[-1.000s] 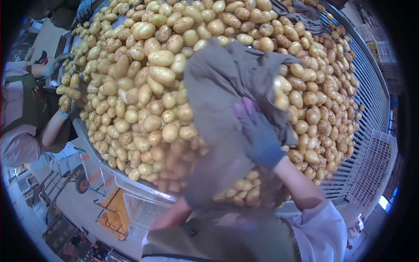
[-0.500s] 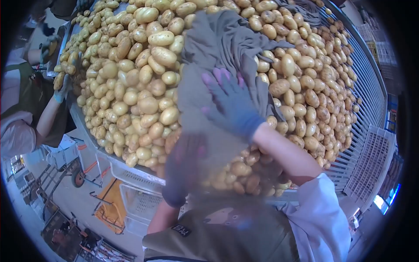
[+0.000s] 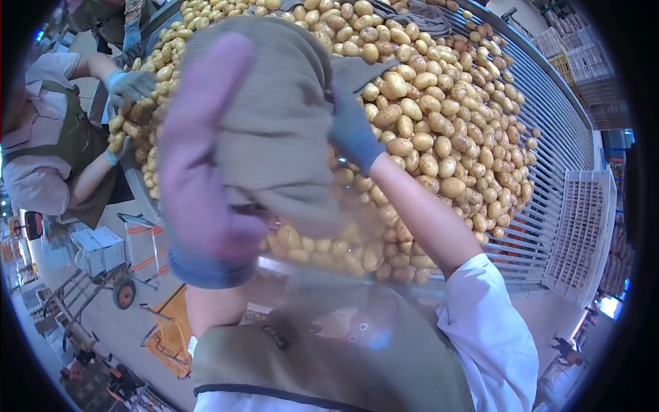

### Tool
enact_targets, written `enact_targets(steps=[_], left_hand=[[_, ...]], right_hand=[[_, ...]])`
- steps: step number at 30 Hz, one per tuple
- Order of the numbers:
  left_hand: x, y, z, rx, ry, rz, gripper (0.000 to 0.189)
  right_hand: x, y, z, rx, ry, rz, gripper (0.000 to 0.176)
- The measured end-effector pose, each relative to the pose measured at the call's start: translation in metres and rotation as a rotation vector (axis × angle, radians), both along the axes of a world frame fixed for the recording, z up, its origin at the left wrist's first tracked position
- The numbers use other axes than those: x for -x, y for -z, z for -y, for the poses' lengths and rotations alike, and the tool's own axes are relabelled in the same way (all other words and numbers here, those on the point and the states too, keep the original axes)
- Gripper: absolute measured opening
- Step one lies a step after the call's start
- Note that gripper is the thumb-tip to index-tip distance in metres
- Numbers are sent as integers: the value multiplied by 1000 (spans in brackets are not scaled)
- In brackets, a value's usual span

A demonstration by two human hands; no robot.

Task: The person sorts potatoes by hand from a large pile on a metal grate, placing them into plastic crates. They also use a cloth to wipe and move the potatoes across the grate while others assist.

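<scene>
A grey-brown cloth (image 3: 278, 130) is raised in front of me, bulging and creased over the heap of potatoes (image 3: 439, 123). My left hand (image 3: 202, 158), in a purple-and-blue work glove, is at the cloth's left side, close to the camera and smeared by motion. It appears closed around the cloth's edge. My right hand (image 3: 353, 130), gloved in blue-grey, grips the cloth's right edge, its fingertips hidden behind the fabric. Potatoes lie below and to the right of both hands.
A slatted metal table (image 3: 549, 137) bears the potatoes. At left, a co-worker's gloved hands (image 3: 130, 86) handle potatoes. A white plastic crate (image 3: 580, 233) stands at right. A hand cart (image 3: 89, 275) and an orange folding frame (image 3: 168, 329) stand on the floor at lower left.
The cloth lay on the potatoes under my spread right hand; now it is lifted and bunched between my hands. My left hand has risen up and left. The view has shifted somewhat.
</scene>
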State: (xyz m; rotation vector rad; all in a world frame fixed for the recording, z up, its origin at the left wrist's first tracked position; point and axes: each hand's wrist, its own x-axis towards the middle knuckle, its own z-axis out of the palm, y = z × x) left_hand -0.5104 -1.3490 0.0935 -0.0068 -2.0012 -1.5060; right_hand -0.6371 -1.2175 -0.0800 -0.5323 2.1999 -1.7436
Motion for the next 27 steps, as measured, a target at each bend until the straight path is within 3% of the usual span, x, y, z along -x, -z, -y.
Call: enact_targets(steps=[3, 5, 7, 9, 11, 12, 13, 15, 17, 18, 19, 20, 21, 22, 25, 27], left_hand=[[-11, -27, 12, 205, -61, -182, 54], [-21, -53, 37, 356, -81, -125, 53], [-29, -55, 31, 491, -108, -78, 52], [-45, -23, -1, -209, -368, -224, 50], [-121, 17, 36, 505, -275, 220, 46], [-168, 72, 66, 313, 88, 352, 38], [-155, 69, 48, 310, 89, 342, 38], [-119, 60, -11, -348, 265, 812, 37], [-107, 110, -41, 212, 300, 933, 38], [-122, 174, -64, 366, 168, 669, 41], [-114, 195, -85, 514, 32, 393, 45], [-114, 211, -96, 513, 25, 393, 45], [-90, 185, -106, 665, 234, 558, 50], [-70, 172, -108, 807, 452, 726, 54], [-6, 195, -88, 839, 275, 564, 56], [21, 209, -78, 878, 112, 386, 58]], right_hand=[[11, -54, -29, 42, 6, -143, 52], [25, -82, -63, 272, 24, -199, 45], [24, -138, -113, 151, 93, -467, 44], [-1, -184, -164, 93, 33, -657, 46], [-50, -212, -215, -188, 133, -436, 52], [-61, -225, -245, -390, -138, -465, 57], [-71, -234, -266, -584, -413, -488, 63], [-99, -210, -270, -694, -486, -107, 79], [-121, -139, -261, -731, -259, -286, 87], [-132, -101, -250, -744, -216, -368, 88], [-137, -61, -234, -753, -170, -459, 88], [-142, -18, -217, -981, -267, -580, 84], [-143, 8, -202, -1209, -366, -695, 80], [-134, 10, -187, -1210, -379, -690, 80], [-83, 17, -140, -1165, -268, -595, 73], [-62, 26, -117, -1066, -50, -567, 73]])
